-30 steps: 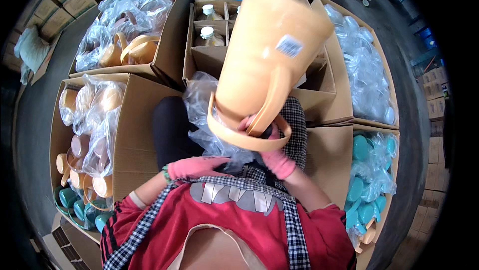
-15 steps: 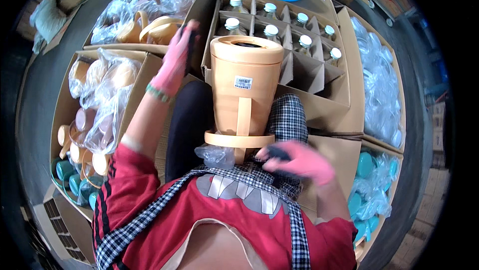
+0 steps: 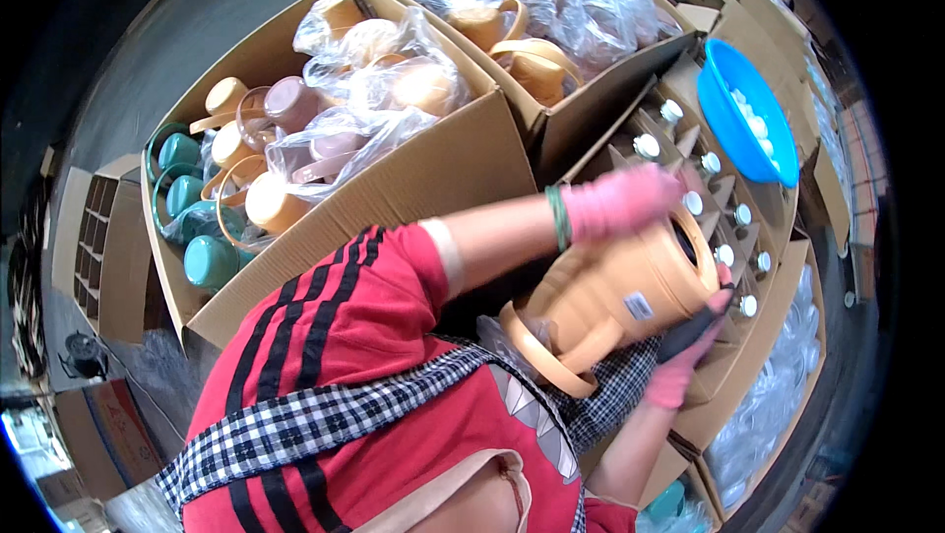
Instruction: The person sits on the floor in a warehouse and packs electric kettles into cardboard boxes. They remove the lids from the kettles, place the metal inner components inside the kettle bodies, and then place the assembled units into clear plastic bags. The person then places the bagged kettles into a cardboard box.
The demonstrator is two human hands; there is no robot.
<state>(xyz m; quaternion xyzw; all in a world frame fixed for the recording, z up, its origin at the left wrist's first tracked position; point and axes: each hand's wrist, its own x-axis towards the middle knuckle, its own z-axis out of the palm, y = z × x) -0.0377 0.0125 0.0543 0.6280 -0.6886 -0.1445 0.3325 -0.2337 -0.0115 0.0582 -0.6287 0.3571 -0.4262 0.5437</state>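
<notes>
A peach-coloured plastic jug body [image 3: 612,287] with a side handle, a white label and a dark round opening leans tilted over my lap. My left hand [image 3: 627,200], in a pink glove, lies over the jug's far side near its rim; motion blurs it and its fingertips are partly hidden. Against the opposite side of the rim presses my right hand [image 3: 686,348], its pink and black glove curved along the wall. Between them the hands hold the jug. Crumpled clear plastic [image 3: 507,341] shows by its lower end.
Left stands a carton [image 3: 394,208] of peach, mauve and teal jug parts, some bagged. Behind it is another carton [image 3: 566,115] of bagged parts. A divided carton [image 3: 724,376] holds white-capped glass liners, beside a blue basin [image 3: 714,105] with white pieces. Clear-wrapped items [image 3: 768,415] fill a right-hand carton.
My view has swung left. The jug, upright before, now leans to the right. Both hands, apart from the jug earlier, have come onto its rim end.
</notes>
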